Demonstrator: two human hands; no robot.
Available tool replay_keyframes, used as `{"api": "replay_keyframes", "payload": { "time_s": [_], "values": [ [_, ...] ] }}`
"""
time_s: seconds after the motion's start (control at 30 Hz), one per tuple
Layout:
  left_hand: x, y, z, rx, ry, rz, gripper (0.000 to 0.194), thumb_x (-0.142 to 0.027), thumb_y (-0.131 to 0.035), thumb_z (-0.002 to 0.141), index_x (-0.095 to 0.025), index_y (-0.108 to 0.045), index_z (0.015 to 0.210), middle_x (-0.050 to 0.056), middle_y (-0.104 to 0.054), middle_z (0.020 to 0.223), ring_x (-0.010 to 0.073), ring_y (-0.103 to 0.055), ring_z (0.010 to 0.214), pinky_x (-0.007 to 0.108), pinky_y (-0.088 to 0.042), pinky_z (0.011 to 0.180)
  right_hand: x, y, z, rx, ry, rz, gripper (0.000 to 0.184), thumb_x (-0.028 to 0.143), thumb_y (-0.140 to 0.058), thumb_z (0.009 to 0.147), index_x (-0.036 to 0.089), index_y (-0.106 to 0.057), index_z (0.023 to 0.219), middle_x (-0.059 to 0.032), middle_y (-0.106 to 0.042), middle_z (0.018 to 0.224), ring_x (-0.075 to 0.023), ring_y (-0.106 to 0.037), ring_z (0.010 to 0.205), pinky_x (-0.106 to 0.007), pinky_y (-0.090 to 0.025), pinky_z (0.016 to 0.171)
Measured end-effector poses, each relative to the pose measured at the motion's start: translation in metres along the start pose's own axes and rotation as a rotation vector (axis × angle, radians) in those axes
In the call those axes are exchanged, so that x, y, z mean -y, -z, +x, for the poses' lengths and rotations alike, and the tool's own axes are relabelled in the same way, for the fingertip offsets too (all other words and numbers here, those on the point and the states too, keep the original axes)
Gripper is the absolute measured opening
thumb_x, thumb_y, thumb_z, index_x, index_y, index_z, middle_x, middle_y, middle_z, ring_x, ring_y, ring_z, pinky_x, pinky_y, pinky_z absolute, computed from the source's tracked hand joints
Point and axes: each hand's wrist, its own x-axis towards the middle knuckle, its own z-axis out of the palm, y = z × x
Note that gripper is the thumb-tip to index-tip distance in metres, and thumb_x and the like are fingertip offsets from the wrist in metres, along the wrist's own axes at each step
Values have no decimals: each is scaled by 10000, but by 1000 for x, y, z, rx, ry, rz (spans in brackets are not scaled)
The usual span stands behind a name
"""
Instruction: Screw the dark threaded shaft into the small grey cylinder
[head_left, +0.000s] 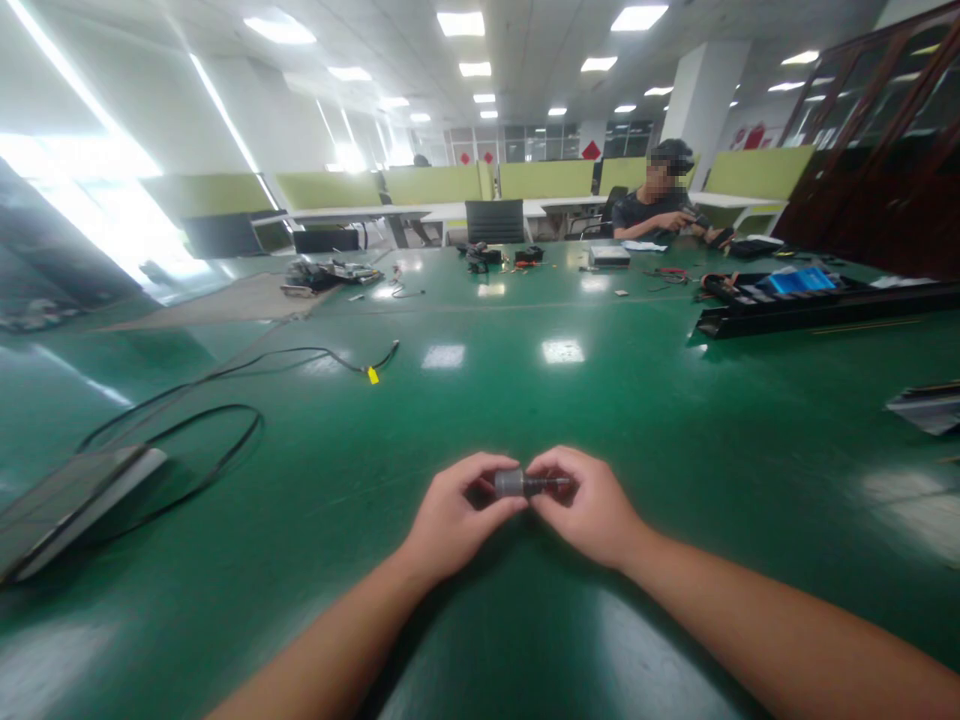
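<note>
Between my hands, a small cylindrical part (510,484) lies sideways just above or on the green tabletop. Its left end is a wide grey barrel, and a narrower black section runs to the right; its exact kind I cannot make out. The thumb and fingers of my left hand (448,512) close round the grey barrel. My right hand (594,508) pinches the black section, and its fingers partly hide the tip. Both hands nearly touch at the middle of the part.
On the green table (315,560), a flat panel-like device (71,500) and a black cable (255,425) with a yellow tag (373,375) lie left. Tools and parts (330,275) sit far back. A black rail (795,310) lies right; a person (649,210) sits beyond.
</note>
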Motion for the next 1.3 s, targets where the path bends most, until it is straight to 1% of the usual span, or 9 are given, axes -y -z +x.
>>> {"api": "replay_keyframes", "payload": {
  "time_s": [0.13, 0.4, 0.63, 0.93, 1.13, 1.3],
  "values": [
    [0, 0, 0, 2, 3, 9, 270, -313, -751, 761, -191, -705, 998, 52, -717, 948, 196, -660, 858, 294, -528, 756, 0, 0, 0, 4, -4, 0, 176, 100, -647, 722, 193, -691, 865, -29, -687, 840, -170, -639, 748, -255, -502, 661],
    [-1, 0, -1, 6, -15, 0, 268, -326, -752, 765, -197, -707, 995, 48, -716, 947, 193, -661, 853, 283, -527, 740, -1, 1, 2, 3, -23, 26, 121, 130, -673, 735, 188, -705, 836, -37, -709, 829, -188, -668, 765, -275, -531, 691],
    [2, 0, -2, 1, -7, 8, 269, -324, -754, 770, -200, -709, 1005, 47, -719, 955, 192, -661, 856, 285, -522, 746, -1, 0, 2, 6, -70, 62, 91, 141, -684, 746, 175, -707, 826, -49, -727, 829, -200, -691, 771, -287, -542, 709],
    [2, -1, -1, -9, 15, 23, 273, -314, -774, 758, -202, -719, 1001, 43, -729, 951, 186, -662, 829, 278, -516, 730, -2, 0, 3, 8, -85, 71, 77, 144, -685, 742, 168, -704, 813, -51, -731, 821, -201, -698, 766, -284, -549, 707],
    [4, -1, -3, -4, 61, 25, 283, -300, -779, 752, -218, -718, 1016, 25, -729, 954, 174, -656, 814, 270, -503, 729, -3, -1, 3, 4, -76, 85, 76, 150, -678, 739, 158, -706, 809, -51, -735, 803, -197, -699, 747, -270, -549, 683],
    [4, -1, -4, -8, 52, 14, 284, -309, -782, 752, -225, -718, 1016, 18, -728, 953, 168, -656, 810, 264, -500, 727, -4, -1, 3, 0, -80, 97, 75, 148, -689, 728, 160, -706, 800, -50, -735, 799, -195, -700, 742, -265, -551, 681]
  ]
}}
